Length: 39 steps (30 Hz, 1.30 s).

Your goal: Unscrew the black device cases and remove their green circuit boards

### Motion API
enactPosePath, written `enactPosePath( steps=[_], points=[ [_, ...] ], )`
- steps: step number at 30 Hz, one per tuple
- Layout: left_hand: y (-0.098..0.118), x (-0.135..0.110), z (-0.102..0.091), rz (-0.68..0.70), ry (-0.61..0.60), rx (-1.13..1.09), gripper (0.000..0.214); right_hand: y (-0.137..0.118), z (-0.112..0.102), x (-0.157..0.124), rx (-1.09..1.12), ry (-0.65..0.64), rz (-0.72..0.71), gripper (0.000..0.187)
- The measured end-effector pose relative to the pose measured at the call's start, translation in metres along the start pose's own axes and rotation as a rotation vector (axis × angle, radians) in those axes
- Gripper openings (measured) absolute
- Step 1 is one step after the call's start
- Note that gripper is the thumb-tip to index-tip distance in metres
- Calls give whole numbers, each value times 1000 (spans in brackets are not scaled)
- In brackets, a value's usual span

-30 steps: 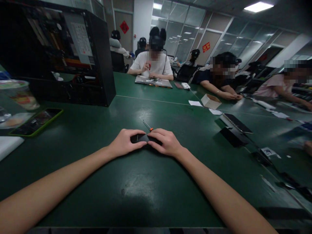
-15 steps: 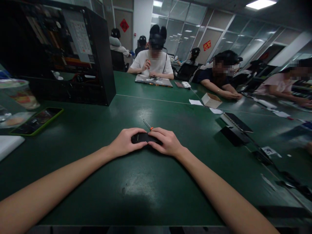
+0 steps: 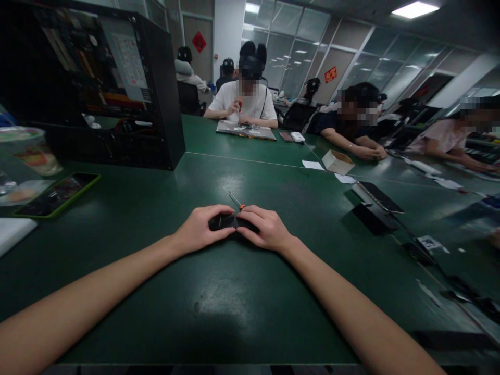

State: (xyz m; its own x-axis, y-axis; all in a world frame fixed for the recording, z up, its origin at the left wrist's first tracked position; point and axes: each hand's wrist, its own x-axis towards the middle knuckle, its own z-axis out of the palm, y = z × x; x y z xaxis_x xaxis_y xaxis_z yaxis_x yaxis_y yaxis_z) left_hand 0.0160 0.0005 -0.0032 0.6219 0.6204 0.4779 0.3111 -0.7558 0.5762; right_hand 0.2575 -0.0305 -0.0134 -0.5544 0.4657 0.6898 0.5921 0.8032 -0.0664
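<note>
Both of my hands grip a black, rounded, oblong thing that looks like a computer mouse [image 3: 223, 221], lying crosswise just above or on the green table. My left hand [image 3: 197, 226] is wrapped round its left end, thumb on the near side and fingers on the far side. Round the right end, my right hand [image 3: 269, 228] holds it the same way and covers much of it. A small pale line shows on the mouse's left part. Just beyond the fingertips lies a screwdriver [image 3: 236, 200] with an orange handle, partly hidden by my right hand.
An open black computer case [image 3: 160, 99] stands at left, near a phone [image 3: 58, 195] and a plastic cup [image 3: 33, 151]. To the right are a small box [image 3: 338, 162], a dark device on a stand [image 3: 377, 200] and cables. Several people sit around the table.
My hands keep their grip on the mouse, with only a slight shift of the left hand to the left. The screwdriver stays where it was.
</note>
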Motion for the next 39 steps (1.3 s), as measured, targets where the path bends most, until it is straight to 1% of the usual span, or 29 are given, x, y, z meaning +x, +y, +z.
enactPosePath(
  steps=[5, 8, 11, 13, 15, 17, 19, 21, 25, 27, 29, 33, 39],
  points=[
    [2, 1, -1, 5, 20, 12, 35, 0, 0, 0, 15, -6, 16, 29],
    [5, 2, -2, -36, 48, -4, 31, 1, 0, -1, 54, -46, 47, 34],
    [4, 5, -4, -124, 109, -44, 29, 2, 2, -2, 122, -64, 95, 52],
    [1, 8, -7, -216, 160, -78, 34, 2, 2, -2, 148, -56, 120, 66],
    [-5, 10, -9, -309, 227, -99, 40, 2, 2, -2, 145, -43, 125, 72],
    [-13, 13, -12, -366, 275, -99, 43, 1, 1, -1, 131, -39, 119, 72],
    [-20, 14, -14, -390, 229, -74, 42, 0, 0, 1, 124, -52, 112, 67],
    [-27, 15, -16, -389, 190, -3, 37, -3, -2, 2, 115, -89, 112, 60],
    [-39, 14, -15, -307, 71, 156, 25, -9, -1, 6, 44, -207, 90, 53],
    [-43, 13, -14, -283, 43, 204, 22, -15, 1, 8, 6, -277, 65, 52],
    [-45, 12, -13, -259, 28, 244, 19, -21, 3, 10, -12, -315, 68, 50],
    [-45, 12, -14, -226, -15, 283, 21, -34, 6, 13, -5, -309, 112, 47],
    [-44, 11, -16, -206, -32, 316, 22, -50, 8, 14, -9, -307, 119, 47]
  ],
)
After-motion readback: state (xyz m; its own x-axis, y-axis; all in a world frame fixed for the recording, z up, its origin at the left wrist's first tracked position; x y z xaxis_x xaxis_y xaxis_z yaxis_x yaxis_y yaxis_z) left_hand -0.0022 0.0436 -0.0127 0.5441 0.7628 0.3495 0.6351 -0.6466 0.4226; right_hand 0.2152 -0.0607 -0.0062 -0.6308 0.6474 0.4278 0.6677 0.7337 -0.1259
